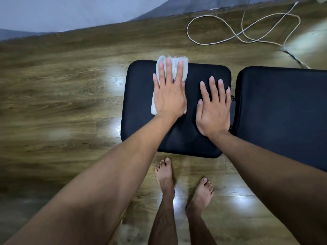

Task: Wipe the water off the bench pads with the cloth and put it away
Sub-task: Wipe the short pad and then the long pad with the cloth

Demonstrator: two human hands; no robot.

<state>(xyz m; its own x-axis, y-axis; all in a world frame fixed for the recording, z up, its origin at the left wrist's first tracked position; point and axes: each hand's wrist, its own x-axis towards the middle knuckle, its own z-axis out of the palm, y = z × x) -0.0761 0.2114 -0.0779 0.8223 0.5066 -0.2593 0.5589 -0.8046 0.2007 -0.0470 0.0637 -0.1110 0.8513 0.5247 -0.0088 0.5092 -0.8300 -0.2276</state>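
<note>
- Bare forearms reach down over the bench; left hand (169, 96) presses the folded white terry cloth (163, 68) flat, fingers slightly spread, at the small black padded seat pad's (141, 103) far edge.
- Right hand (213, 110) rests flat beside it, fingers apart, empty.
- Wiping looks underway; the long black back pad (283, 106) and putting away remain, I judge.
</note>
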